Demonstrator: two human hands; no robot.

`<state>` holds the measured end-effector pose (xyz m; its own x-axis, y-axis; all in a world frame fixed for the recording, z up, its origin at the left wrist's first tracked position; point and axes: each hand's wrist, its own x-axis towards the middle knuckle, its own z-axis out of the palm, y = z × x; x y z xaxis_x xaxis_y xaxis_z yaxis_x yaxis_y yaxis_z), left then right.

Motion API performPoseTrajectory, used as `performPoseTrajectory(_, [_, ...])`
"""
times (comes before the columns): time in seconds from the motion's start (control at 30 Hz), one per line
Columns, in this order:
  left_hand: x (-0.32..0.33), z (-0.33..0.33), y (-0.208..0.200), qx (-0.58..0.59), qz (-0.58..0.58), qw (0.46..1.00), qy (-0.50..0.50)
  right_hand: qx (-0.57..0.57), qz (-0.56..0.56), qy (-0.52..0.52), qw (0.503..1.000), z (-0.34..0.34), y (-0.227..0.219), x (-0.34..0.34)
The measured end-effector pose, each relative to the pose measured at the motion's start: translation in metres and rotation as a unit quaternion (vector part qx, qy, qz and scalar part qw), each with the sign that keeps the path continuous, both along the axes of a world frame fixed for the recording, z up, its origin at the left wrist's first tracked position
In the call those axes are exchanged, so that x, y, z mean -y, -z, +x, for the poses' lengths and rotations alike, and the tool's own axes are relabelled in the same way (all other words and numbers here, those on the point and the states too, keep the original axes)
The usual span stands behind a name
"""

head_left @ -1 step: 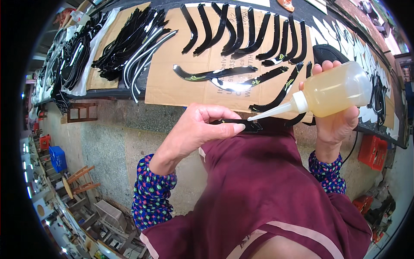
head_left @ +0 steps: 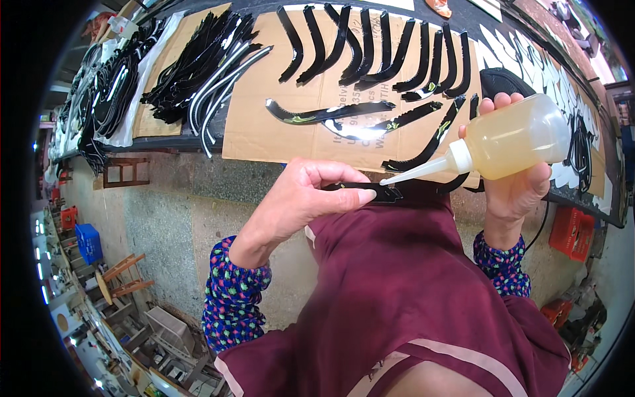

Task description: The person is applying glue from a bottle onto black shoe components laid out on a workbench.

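Between thumb and fingers, my left hand [head_left: 301, 198] pinches a short black glossy strip [head_left: 387, 192] just off the table's near edge. A clear squeeze bottle [head_left: 519, 137] of pale yellow liquid lies tilted in my right hand [head_left: 519, 188], its fingers wrapped round it from behind and below. The bottle's long white nozzle [head_left: 420, 171] points down to the left, with its tip at the strip close to my left fingertips; whether liquid is coming out cannot be made out. Beyond my hands, several curved black strips [head_left: 331, 114] lie on a cardboard sheet [head_left: 258, 142], some with shiny wet-looking patches.
Left on the table are a heap of black strips [head_left: 192, 73], several pale-edged cords [head_left: 221, 89] and more black bundles [head_left: 119, 99]. White pointed pieces [head_left: 542, 69] lie at the right. A red crate [head_left: 572, 233], a blue crate [head_left: 88, 243] and a wooden stool [head_left: 122, 278] stand on the floor.
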<state>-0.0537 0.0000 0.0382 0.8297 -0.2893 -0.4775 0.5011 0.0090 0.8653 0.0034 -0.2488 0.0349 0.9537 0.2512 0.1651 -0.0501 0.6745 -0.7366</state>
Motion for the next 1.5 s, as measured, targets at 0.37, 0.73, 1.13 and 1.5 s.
performPoseTrajectory(0.37, [-0.0008,0.0006,0.0009,-0.001,-0.008,1.0,-0.005,-0.01,-0.003,0.003,1.0,-0.0009,-0.0009,0.0015])
performPoseTrajectory(0.73, [-0.0003,0.0027,-0.0018,-0.011,0.003,1.0,-0.013,-0.015,0.008,-0.006,1.0,-0.001,0.0015,0.0038])
performPoseTrajectory(1.13, [-0.001,0.0035,-0.0013,-0.002,0.0,1.0,-0.017,-0.021,0.013,-0.01,1.0,-0.0013,0.003,0.0041])
performPoseTrajectory(1.5, [-0.003,0.0039,0.0032,0.011,0.013,1.0,-0.023,-0.023,0.013,-0.009,1.0,-0.0018,0.0039,0.0034])
